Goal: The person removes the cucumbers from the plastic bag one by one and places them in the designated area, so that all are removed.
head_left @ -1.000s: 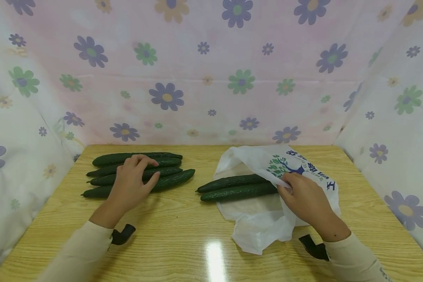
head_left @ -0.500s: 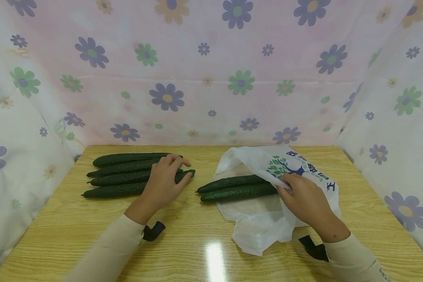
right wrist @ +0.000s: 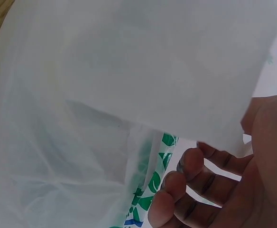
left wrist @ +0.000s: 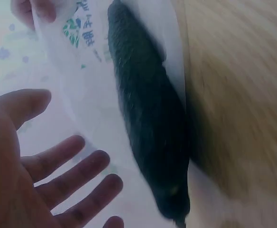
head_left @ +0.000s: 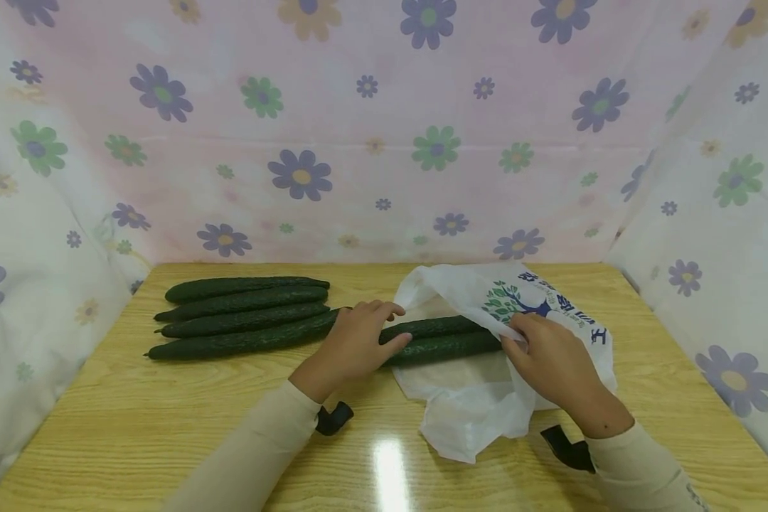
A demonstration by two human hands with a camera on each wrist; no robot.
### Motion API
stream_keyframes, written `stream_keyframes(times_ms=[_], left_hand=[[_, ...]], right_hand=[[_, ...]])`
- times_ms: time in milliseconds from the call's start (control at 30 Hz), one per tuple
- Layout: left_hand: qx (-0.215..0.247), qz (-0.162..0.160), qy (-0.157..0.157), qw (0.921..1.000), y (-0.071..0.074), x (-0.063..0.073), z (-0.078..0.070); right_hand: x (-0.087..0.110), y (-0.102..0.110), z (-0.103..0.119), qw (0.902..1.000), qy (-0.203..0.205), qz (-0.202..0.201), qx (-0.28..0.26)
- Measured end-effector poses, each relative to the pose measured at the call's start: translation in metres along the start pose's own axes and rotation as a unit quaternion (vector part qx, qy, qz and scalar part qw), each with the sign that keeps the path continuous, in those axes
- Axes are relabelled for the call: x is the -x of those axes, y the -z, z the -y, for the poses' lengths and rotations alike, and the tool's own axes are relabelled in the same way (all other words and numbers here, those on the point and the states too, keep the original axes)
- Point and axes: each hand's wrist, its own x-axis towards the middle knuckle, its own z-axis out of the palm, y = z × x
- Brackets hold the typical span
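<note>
My right hand (head_left: pixel 555 364) pinches the edge of a white plastic bag (head_left: pixel 467 419) printed with a green and blue tree, lifting its mouth. Two cucumbers (head_left: pixel 454 346) lie partly inside, their far ends covered by the plastic. Over their near ends is my left hand (head_left: pixel 357 343), fingers spread and holding nothing. In the left wrist view the fingers of that left hand (left wrist: pixel 15 171) stand apart from a cucumber (left wrist: pixel 145 109). Thin plastic (right wrist: pixel 157 71) fills most of the right wrist view, caught between thumb and fingers.
Several more cucumbers (head_left: pixel 243 321) lie side by side on the left of the wooden table (head_left: pixel 185 427). A flowered cloth (head_left: pixel 384 178) rises behind the table and along both sides. Black straps (head_left: pixel 334 419) show at both wrists.
My left hand has moved right, from above the row of cucumbers to the cucumbers at the bag's mouth. The right hand keeps its hold on the bag in place.
</note>
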Motion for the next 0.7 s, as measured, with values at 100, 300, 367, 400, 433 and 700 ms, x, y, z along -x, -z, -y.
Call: stream_keyframes(times_ms=[100,300,367,400,433,700], left_hand=[[-0.005,0.025,0.005,0.9997,-0.007,-0.005,-0.004],[-0.035,0.055,0.022,0.9976,-0.019,-0.011,-0.005],[-0.043,0.060,0.030,0.9968,-0.022,-0.012,-0.004],[-0.044,0.063,0.035,0.9964,-0.023,-0.012,-0.003],[-0.046,0.065,0.040,0.9960,-0.024,-0.012,-0.003],[-0.055,0.072,0.067,0.9936,-0.031,-0.013,0.003]], right_hand=[[0.000,0.000,0.000,1.0000,-0.001,0.002,0.001],[-0.001,-0.002,-0.001,1.0000,-0.003,0.005,0.006],[-0.001,-0.002,-0.001,0.9999,-0.004,0.006,0.008],[-0.001,-0.003,-0.001,0.9999,-0.005,0.008,0.008],[-0.001,-0.003,-0.001,0.9999,-0.005,0.008,0.008],[-0.002,-0.003,0.001,0.9999,-0.002,0.008,0.011]])
